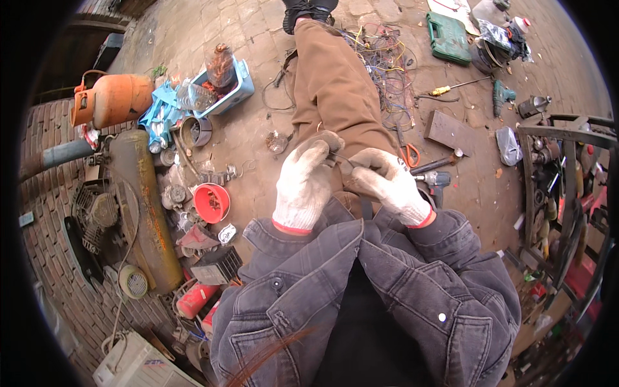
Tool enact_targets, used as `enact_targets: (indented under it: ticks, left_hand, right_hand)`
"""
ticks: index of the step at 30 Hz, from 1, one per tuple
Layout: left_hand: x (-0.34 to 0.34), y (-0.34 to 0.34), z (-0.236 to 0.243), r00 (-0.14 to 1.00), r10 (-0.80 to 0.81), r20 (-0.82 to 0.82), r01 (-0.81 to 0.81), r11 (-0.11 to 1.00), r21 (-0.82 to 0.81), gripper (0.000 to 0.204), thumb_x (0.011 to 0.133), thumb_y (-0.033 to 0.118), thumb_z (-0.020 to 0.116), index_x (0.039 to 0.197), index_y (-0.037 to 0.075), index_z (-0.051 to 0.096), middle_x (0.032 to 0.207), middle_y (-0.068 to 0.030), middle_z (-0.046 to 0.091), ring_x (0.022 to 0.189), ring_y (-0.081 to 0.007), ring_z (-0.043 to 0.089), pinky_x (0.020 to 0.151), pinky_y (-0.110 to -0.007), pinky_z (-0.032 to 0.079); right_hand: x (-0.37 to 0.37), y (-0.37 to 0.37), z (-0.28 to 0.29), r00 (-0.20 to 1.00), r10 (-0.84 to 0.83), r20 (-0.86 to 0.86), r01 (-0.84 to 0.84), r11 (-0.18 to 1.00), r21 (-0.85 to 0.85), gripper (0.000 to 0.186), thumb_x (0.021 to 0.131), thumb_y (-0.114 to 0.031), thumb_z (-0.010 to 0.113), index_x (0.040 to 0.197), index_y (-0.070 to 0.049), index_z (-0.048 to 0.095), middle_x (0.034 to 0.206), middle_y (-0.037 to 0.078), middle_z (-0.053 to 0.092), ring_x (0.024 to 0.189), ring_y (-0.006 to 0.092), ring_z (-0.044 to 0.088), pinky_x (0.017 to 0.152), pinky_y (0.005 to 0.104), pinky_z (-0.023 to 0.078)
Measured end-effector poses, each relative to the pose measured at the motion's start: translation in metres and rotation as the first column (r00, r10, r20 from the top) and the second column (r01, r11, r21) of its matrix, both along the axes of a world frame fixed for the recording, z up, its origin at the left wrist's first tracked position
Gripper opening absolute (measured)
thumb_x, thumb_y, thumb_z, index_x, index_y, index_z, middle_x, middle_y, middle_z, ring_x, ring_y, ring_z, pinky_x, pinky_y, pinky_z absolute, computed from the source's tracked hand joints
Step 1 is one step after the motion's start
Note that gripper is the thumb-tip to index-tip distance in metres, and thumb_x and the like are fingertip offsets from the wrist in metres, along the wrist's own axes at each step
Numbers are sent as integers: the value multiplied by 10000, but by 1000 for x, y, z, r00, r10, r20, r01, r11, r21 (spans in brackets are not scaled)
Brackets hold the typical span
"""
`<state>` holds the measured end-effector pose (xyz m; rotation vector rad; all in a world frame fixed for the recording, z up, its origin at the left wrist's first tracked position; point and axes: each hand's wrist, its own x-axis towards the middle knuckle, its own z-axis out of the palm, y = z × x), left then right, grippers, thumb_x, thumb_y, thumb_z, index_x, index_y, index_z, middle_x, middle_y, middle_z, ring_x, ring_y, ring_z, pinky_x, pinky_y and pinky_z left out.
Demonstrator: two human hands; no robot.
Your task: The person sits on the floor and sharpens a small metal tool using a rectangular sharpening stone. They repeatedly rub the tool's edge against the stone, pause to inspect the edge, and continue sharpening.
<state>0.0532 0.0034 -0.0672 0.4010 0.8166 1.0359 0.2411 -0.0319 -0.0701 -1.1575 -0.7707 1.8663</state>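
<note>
Over my lap, both hands wear white knit work gloves with red cuffs. My left hand [302,186] is closed in a pinch on one end of a thin dark wire [340,157]. My right hand [391,186] pinches the same piece a short way to the right, so the wire spans the small gap between the fingertips. Its ends are partly hidden by the gloves. Beneath the hands are my legs in brown trousers [338,90]. A heap of tangled coloured wires [390,77] lies beside my leg, with orange-handled scissors [411,155] close to my right hand.
To the right lie a cordless driver [438,182], a hammer [445,161], a screwdriver [445,90], a green drill [501,98], a green case [448,39] and a metal rack [567,134]. Leftward are a red bucket [211,202], a blue basket [238,90] and an orange gas cylinder [119,100].
</note>
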Motion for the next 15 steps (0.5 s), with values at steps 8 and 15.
enact_targets:
  ticks: [8, 15]
  left_hand:
    - [-17, 1, 12, 926, 88, -367, 9, 967, 255, 450, 987, 140, 604, 1376, -70, 523, 1278, -131, 626, 1103, -236, 639, 965, -333, 479]
    - [-41, -6, 18, 799, 416, -433, -288, 898, 332, 367, 982, 85, 584, 1314, -71, 575, 1232, -125, 643, 1089, -181, 635, 995, -313, 483]
  right_hand:
    - [1, -6, -3, 976, -158, -151, 141, 983, -117, 289, 967, -186, 661, 1166, 22, 631, 971, 64, 703, 765, 96, 633, 730, 236, 516]
    - [-3, 0, -11, 878, -318, -356, 249, 941, -228, 267, 1000, -160, 595, 1179, 37, 585, 736, 6, 558, 646, 100, 553, 745, 312, 549]
